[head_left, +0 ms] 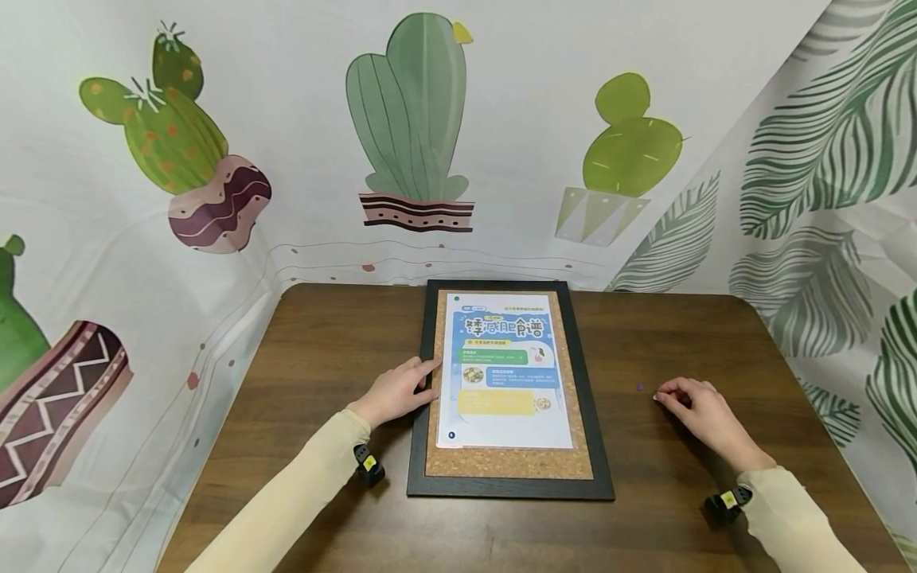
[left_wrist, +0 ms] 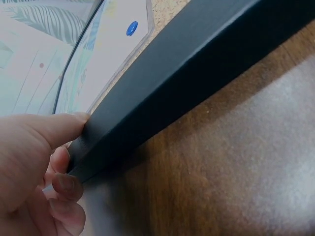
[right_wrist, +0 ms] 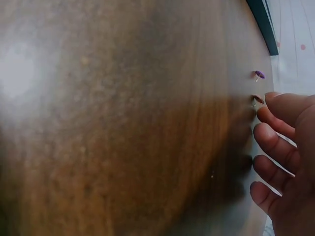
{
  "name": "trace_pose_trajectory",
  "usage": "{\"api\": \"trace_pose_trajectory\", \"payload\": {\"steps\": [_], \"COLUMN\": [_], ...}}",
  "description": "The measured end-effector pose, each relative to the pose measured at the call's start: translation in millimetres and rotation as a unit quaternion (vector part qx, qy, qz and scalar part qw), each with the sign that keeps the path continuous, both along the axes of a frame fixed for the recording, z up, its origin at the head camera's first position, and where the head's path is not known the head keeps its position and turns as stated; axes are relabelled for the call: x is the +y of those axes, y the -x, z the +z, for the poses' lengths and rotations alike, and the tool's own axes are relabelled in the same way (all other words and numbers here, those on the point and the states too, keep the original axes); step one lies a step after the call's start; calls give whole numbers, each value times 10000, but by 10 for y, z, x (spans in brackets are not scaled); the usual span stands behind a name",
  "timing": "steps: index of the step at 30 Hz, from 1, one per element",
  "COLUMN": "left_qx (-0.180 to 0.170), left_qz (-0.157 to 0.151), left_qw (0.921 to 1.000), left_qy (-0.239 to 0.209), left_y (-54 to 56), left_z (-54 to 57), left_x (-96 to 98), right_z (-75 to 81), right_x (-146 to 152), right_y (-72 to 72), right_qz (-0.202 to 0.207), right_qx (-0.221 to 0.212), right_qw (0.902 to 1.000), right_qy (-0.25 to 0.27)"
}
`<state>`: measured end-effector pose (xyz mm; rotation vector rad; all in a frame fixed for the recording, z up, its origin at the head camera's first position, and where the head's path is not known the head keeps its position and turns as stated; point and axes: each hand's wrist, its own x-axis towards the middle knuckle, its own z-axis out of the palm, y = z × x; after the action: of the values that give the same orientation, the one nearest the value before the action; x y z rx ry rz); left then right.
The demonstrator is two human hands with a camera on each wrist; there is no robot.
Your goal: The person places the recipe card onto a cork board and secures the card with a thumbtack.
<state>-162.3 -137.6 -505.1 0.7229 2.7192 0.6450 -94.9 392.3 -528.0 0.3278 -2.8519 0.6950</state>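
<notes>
Probably light, stiff and sharp, the tack (right_wrist: 259, 99) right of the corkboard (head_left: 510, 464) wants taking by its head. The right hand (head_left: 705, 415), fingertips narrow, is at it; pinched or not, I can't tell. The left hand (head_left: 396, 391) grips the corkboard's left edge; 1 purple tack (head_left: 640, 387) intervenes.

A: From my station, where does the board (head_left: 510, 464) lie?
B: I log it mid-table (head_left: 329, 342), cloth (head_left: 519, 143) behind; sheet (head_left: 501, 382) on board, top pin (head_left: 456, 299) and bottom pin (head_left: 451, 435) at its left corners.
A: Hands?
B: Left hand (head_left: 396, 391) on the board's left edge. Right hand (head_left: 705, 414) well right, near pin (right_wrist: 258, 100) at its fingertips, loose pin (head_left: 640, 387) just left.
</notes>
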Motion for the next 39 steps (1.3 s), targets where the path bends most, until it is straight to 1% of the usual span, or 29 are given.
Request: {"api": "trace_pose_trajectory", "payload": {"steps": [10,27,39], "left_qx": [-12,16,12], "left_qz": [15,-4,28], "left_qw": [10000,10000,10000], "left_qy": [-45,-28,4], "left_y": [-8,-16,-15], "left_z": [1,-1,-10], "left_x": [0,4,2], "right_z": [-11,-51,-60], "right_x": [-23,10,-12], "right_y": [24,6,26], "right_qz": [-105,-268,-173], "right_qx": [-77,-123,2], "right_qw": [9999,9996,9998], "right_qy": [-25,55,15]}}
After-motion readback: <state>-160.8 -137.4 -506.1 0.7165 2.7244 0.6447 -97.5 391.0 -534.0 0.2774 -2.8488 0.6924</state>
